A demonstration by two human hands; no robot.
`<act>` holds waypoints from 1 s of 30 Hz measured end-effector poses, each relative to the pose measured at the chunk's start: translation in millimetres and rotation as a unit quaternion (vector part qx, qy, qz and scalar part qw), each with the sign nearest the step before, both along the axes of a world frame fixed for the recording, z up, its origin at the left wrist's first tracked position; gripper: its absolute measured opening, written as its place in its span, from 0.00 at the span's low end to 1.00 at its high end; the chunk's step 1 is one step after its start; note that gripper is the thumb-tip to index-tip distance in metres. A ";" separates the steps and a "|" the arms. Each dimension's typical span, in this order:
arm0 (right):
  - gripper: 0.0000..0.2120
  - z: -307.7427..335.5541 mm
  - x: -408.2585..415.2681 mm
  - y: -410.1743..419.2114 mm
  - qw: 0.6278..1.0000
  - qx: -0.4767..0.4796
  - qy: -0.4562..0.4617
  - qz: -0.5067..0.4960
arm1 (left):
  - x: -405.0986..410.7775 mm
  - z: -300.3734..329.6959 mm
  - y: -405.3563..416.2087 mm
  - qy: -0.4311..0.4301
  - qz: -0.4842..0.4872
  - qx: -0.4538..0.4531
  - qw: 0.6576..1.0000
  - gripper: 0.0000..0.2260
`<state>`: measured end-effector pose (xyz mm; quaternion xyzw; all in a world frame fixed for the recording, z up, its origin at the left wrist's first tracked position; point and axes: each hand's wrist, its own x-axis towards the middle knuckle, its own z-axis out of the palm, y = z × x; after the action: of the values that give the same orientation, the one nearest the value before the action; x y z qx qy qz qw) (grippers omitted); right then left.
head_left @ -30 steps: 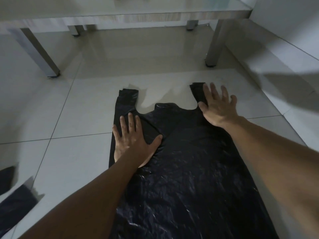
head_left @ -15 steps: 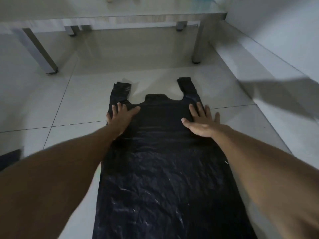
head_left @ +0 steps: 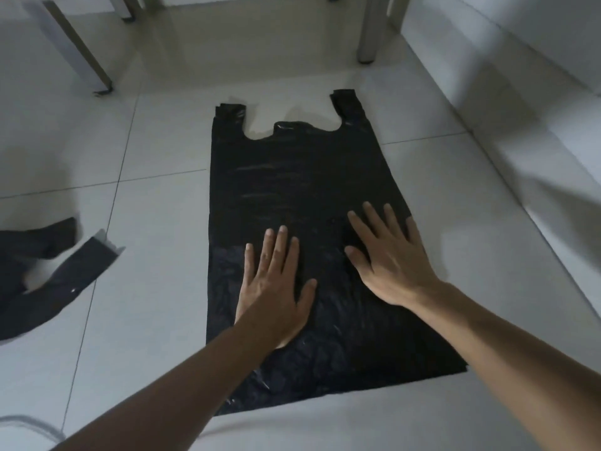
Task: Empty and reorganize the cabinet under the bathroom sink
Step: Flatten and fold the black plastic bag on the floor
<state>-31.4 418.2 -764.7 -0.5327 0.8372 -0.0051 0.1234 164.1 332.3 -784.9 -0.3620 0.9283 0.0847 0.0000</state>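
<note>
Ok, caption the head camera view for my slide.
Both hands, left and right, press flat on a black plastic bag on the tiled floor.

The one camera sits on my head, looking forward and steeply down at the tiled floor point(head_left: 156, 151) close before me. Its wide angle takes in both my forearms reaching out and metal legs point(head_left: 369, 30) at the top edge.
</note>
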 end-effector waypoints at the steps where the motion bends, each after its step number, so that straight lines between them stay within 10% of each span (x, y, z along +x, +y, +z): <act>1: 0.31 -2.3 8.2 8.7 1.000 0.002 0.006 0.006 | 4.2 -2.9 6.8 -0.011 -0.006 -0.003 1.000 0.34; 13: 0.36 -6.6 35.1 62.2 0.999 0.035 0.012 0.014 | 52.7 1.0 26.5 -0.061 0.041 0.031 0.997 0.39; 23: 0.29 148.0 82.2 -20.4 0.995 0.015 -0.048 0.091 | 101.5 149.5 -71.8 -0.212 0.079 0.183 0.957 0.30; 30: 0.25 229.3 201.5 -117.7 0.974 0.023 -0.051 0.218 | 203.6 233.0 -140.4 -0.137 0.194 0.114 0.965 0.21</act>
<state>170.1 300.5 -535.5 -0.6983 0.6935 0.0141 0.1767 367.7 191.9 -551.9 -0.5408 0.8158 0.1378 0.1516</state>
